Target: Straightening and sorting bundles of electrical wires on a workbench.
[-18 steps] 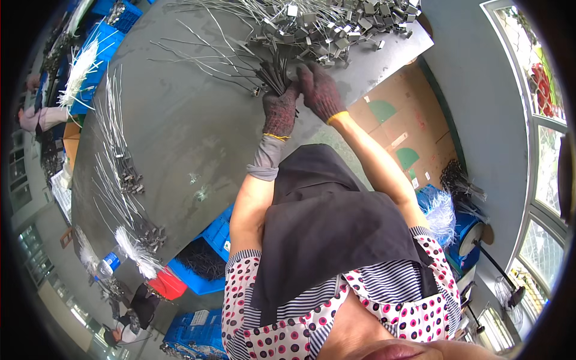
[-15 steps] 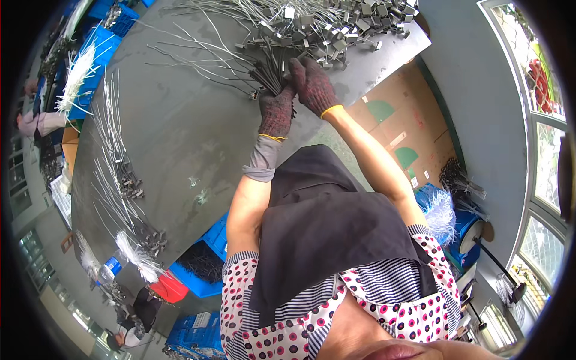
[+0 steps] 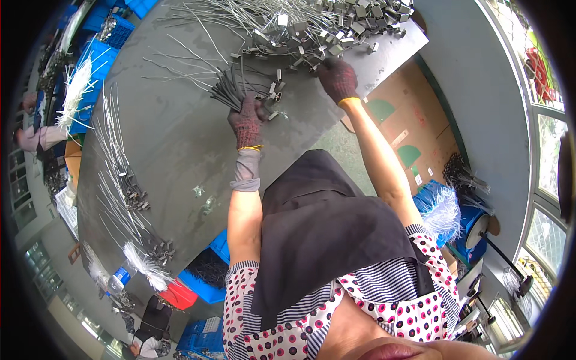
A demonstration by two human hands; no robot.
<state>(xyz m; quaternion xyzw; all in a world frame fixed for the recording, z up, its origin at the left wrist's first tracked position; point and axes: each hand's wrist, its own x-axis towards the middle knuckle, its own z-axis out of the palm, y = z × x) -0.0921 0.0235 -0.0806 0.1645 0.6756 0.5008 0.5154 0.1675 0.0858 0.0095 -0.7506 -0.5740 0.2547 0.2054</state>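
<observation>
My left hand [image 3: 247,123], in a dark red and black knit glove, is closed round a bundle of wires [image 3: 227,89]. Black sleeves cover the wires near the hand, and thin pale ends fan out over the table to the far left. Small metal clips [image 3: 275,95] stick out on the right of this hand. My right hand [image 3: 338,80], gloved alike, is at the near edge of a large heap of wires with square metal ends [image 3: 336,37]. Its fingers point down at the heap and are blurred; whether they grip anything does not show.
The grey metal table [image 3: 162,126] has more wire bundles [image 3: 123,174] along its left edge. Blue bins [image 3: 207,294], a red bin [image 3: 178,295] and a bottle [image 3: 119,279] stand near its lower left. Cardboard [image 3: 414,120] lies to the right. Another person [image 3: 150,330] is at lower left.
My hands have come apart. The left has moved left and nearer with the wire bundle, baring the metal clips beside it. The right has left the bundle and gone right to the heap.
</observation>
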